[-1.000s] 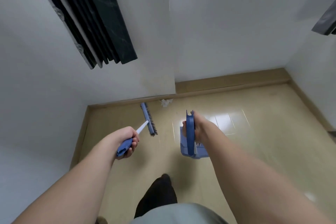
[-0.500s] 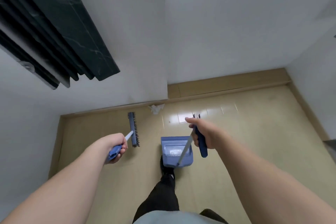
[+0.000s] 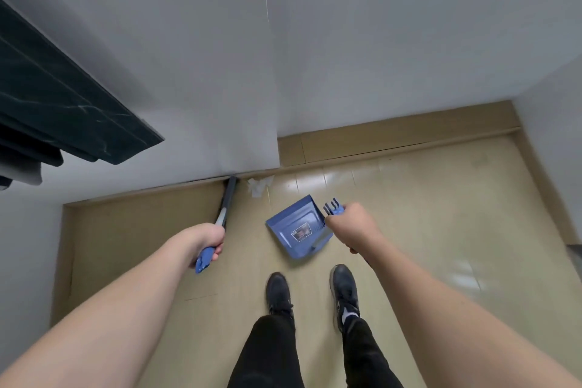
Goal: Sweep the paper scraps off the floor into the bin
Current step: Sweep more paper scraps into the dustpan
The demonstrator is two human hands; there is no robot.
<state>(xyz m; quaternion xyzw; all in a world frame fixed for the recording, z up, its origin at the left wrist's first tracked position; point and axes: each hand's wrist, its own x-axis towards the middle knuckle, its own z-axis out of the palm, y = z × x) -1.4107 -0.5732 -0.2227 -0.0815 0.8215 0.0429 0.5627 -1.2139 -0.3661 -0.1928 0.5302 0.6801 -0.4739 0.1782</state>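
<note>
Change: the blue plastic dustpan point(image 3: 297, 228) has turned, mouth now toward the wall corner; broom head pushed against the skirting.
Left hand point(image 3: 206, 239): grip wrapped round the blue-handled broom point(image 3: 225, 205).
Right hand point(image 3: 349, 224): grip closed on the dustpan's handle.
Crumpled white paper scrap point(image 3: 259, 185): on the glossy beige floor point(image 3: 425, 214), beside the wall corner.

bare indoor room corner: white walls point(image 3: 378, 41), tan floor point(image 3: 441, 230).
</note>
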